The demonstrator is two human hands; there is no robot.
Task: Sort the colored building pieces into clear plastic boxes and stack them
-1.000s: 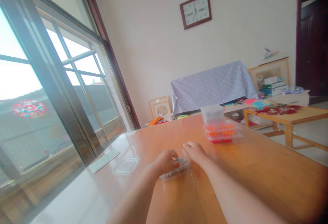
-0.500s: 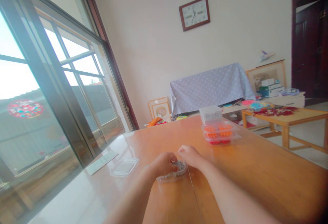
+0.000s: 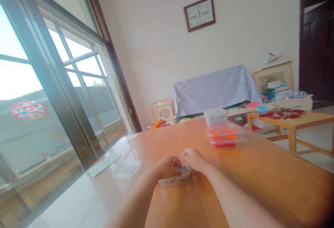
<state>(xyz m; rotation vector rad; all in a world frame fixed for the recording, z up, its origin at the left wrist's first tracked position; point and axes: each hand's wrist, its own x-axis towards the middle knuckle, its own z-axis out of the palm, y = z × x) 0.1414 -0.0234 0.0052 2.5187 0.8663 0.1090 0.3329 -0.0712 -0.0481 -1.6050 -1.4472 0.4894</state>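
Note:
A clear plastic container [image 3: 173,182] with small pale and dark pieces in it sits on the table in front of me. My left hand [image 3: 168,167] is over it, palm down, with curled fingers reaching into it; a greyish bit shows at the fingertips, too small to name. Just right of the container's far rim is my right hand [image 3: 192,157], its fingers closed together in a pinch. What it holds, if anything, is hidden. To the left lies a clear plastic lid [image 3: 127,169], flat on the table.
Stacked clear boxes with orange and red contents [image 3: 223,137] stand at the far right of the table [image 3: 247,179], an empty-looking clear box [image 3: 215,117] behind them. A pale flat booklet [image 3: 105,164] lies by the window. Beyond is a low wooden table [image 3: 294,125].
My left hand's fingers have dipped slightly lower into the container. My right hand holds nearly the same pose. The whole view has shifted slightly.

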